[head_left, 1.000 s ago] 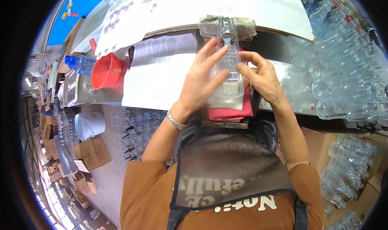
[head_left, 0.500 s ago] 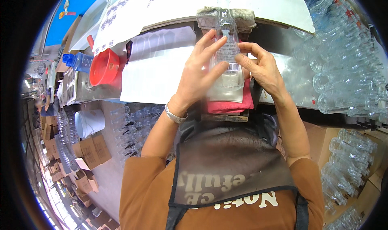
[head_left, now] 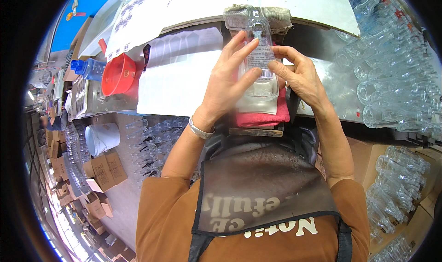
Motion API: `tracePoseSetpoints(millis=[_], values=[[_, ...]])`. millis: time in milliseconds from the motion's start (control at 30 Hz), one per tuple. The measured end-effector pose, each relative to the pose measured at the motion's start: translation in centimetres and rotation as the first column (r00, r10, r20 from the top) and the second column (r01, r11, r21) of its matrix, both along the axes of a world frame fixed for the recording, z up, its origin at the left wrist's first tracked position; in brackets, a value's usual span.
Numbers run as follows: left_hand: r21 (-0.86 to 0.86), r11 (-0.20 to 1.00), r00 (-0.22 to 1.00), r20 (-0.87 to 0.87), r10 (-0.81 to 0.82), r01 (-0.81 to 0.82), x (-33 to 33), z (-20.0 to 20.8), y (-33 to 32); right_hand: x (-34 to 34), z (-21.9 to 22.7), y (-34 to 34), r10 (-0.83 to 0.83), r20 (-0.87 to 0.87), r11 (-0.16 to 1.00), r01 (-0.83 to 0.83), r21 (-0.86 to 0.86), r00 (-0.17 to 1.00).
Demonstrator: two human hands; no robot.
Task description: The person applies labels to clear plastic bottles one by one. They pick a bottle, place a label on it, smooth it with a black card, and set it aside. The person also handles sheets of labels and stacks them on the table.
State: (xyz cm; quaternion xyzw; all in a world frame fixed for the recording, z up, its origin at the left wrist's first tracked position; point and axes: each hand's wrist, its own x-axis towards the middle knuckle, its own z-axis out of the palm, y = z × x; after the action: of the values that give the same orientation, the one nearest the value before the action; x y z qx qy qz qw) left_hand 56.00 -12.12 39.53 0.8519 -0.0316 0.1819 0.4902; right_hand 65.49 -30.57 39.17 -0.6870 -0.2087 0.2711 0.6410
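Observation:
A clear glass bottle (head_left: 260, 85) lies with its neck pointing away from me, printed with a dark block of text and a barcode on its upper side. Its neck rests on a folded greyish cloth (head_left: 282, 18); its body is over a white sheet and a pink cloth (head_left: 262, 120). My left hand (head_left: 225, 80), with a silver band at the wrist, grips the bottle from the left, fingertips and thumb on the printed face. From the right, my right hand (head_left: 301, 75) holds the bottle's side with bent index finger and thumb.
White paper (head_left: 177, 87) and a red plastic scoop (head_left: 119, 75) beside a blue-capped bottle (head_left: 87, 70) lie to the left. Rows of glass bottles (head_left: 391, 91) fill the right side. A white bucket (head_left: 102, 138) and cardboard boxes (head_left: 106, 170) stand on the floor at left.
Both hands stay at the bottle in nearly the same pose. The left fingertips and thumb have shifted very slightly.

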Motion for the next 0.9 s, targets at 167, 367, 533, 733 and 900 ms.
tracePoseSetpoints(millis=[167, 367, 533, 733, 900], values=[[0.046, 0.999, 1.000, 0.029, 0.006, -0.007, 0.0, 0.1, 0.1, 1.6, -0.9, -1.1, -0.075, -0.229, 0.982, 0.111, 0.150, 0.970], [0.020, 1.000, 1.000, 0.012, 0.004, -0.005, 0.1, 0.0, 0.1, 2.5, -6.8, -4.0, -0.267, -0.619, 0.816, 0.515, 0.264, 0.739], [0.067, 0.998, 0.999, 0.040, 0.007, -0.009, 0.0, 0.2, 0.0, 1.6, -3.6, -3.8, -0.225, -0.587, 0.822, 0.475, 0.314, 0.777], [0.056, 0.998, 1.000, 0.019, 0.015, -0.016, 0.0, 0.1, 0.1, 1.8, -2.9, -4.2, -0.322, -0.519, 0.807, 0.516, 0.287, 0.792], [0.032, 0.999, 1.000, 0.002, 0.013, -0.013, 0.1, 0.2, -0.1, 0.6, -5.9, -3.2, -0.336, -0.708, 0.772, 0.612, 0.171, 0.621]])
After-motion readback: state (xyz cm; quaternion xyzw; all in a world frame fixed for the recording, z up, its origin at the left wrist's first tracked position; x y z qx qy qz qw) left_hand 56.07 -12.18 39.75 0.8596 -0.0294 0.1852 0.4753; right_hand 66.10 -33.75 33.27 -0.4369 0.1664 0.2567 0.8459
